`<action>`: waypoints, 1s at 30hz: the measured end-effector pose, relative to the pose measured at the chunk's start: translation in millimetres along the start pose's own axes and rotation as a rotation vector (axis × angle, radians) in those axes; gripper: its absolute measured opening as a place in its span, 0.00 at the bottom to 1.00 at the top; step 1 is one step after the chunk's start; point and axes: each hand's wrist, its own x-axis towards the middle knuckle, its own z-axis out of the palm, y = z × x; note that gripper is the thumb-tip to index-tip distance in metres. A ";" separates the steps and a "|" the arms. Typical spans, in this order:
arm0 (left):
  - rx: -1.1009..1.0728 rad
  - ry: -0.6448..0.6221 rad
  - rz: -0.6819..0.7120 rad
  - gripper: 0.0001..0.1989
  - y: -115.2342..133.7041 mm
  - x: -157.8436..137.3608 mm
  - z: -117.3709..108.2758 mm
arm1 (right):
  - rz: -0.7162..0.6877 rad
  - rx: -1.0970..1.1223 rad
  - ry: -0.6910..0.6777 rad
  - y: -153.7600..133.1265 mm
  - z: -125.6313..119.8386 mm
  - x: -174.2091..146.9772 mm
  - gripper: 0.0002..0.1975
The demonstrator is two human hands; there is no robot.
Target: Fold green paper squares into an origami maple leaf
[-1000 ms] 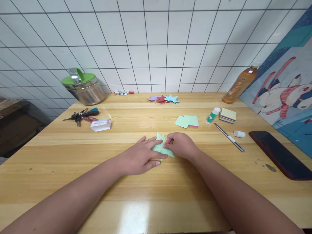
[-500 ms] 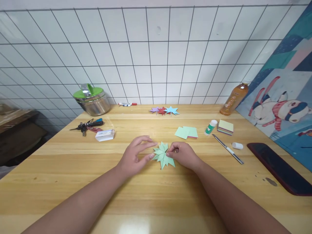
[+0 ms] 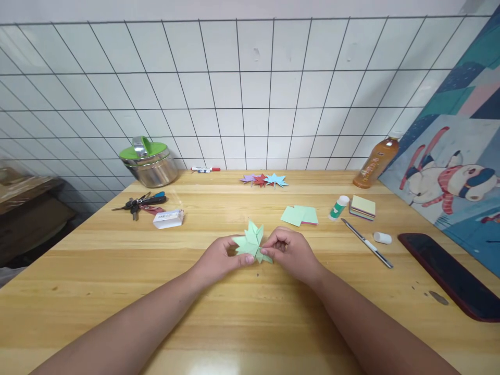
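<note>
A light green folded-paper leaf (image 3: 250,241) with pointed lobes is held between my two hands, tilted up above the wooden table. My left hand (image 3: 221,259) grips its left side, the thumb on the front face and the other fingers partly hidden behind. With thumb and forefinger my right hand (image 3: 291,252) pinches the leaf's right edge. Purple, red and light blue paper leaves (image 3: 262,180) lie in a row near the wall. Right of my hands are green paper squares (image 3: 300,215) and a glue stick (image 3: 338,207) standing upright.
At right are a stack of coloured paper (image 3: 362,206), a utility knife (image 3: 367,243), a white cap (image 3: 382,238), a dark phone (image 3: 449,273) and a tea bottle (image 3: 377,160). At left are a steel pot (image 3: 150,165), keys (image 3: 141,202), a small white box (image 3: 168,219) and markers (image 3: 205,170).
My left hand has closed on the green paper leaf's left side. The leaf, flat on the table before, is now raised and tilted. My right hand still pinches its right side.
</note>
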 end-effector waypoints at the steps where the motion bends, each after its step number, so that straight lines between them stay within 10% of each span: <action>1: -0.059 0.020 -0.026 0.19 -0.4 -0.1 2.5 | -0.003 0.002 0.015 -1.4 1.0 -0.2 0.04; 30: -0.177 0.105 -0.122 0.14 -4.1 0.0 14.5 | 0.227 0.237 -0.198 -0.1 9.6 -0.1 0.07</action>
